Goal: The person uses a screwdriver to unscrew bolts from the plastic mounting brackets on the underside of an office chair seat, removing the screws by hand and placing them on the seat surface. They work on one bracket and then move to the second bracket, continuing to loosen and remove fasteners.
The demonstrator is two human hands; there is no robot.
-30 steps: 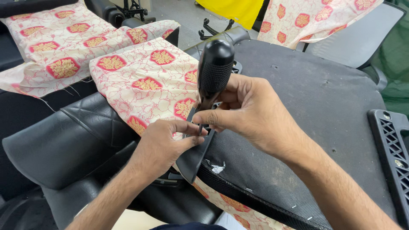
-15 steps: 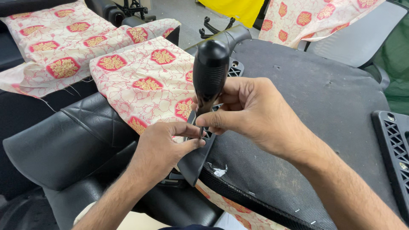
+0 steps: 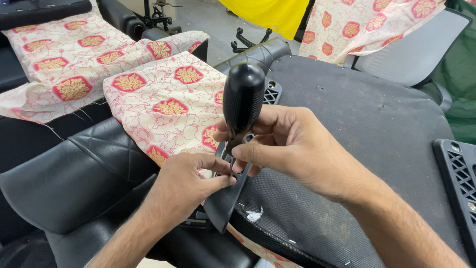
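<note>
Head view, looking down: a screwdriver [image 3: 243,101] with a fat black handle, standing nearly upright, long axis running from the rounded handle top down towards the work, tilted slightly so the top leans towards the camera. Held low on the handle by the right hand [image 3: 292,146], fingers curled round it, thumb and forefinger closing in near the shaft. Thin metal shaft only just visible below the handle, tip hidden between the fingers of both hands. Left hand [image 3: 186,181] pinched shut at the shaft's lower end, thumb against forefinger; whatever small part sits in that pinch too small and too covered to make out. Directly beneath, a black plastic bracket [image 3: 225,203] at the edge of a dark mesh chair seat [image 3: 357,124], its upper part hidden by the hands. To the left, patterned cream and red fabric [image 3: 163,101] lying over a black quilted cushion [image 3: 74,173]. At the right edge, a black lattice panel [image 3: 458,173], cut off by the frame.
</note>
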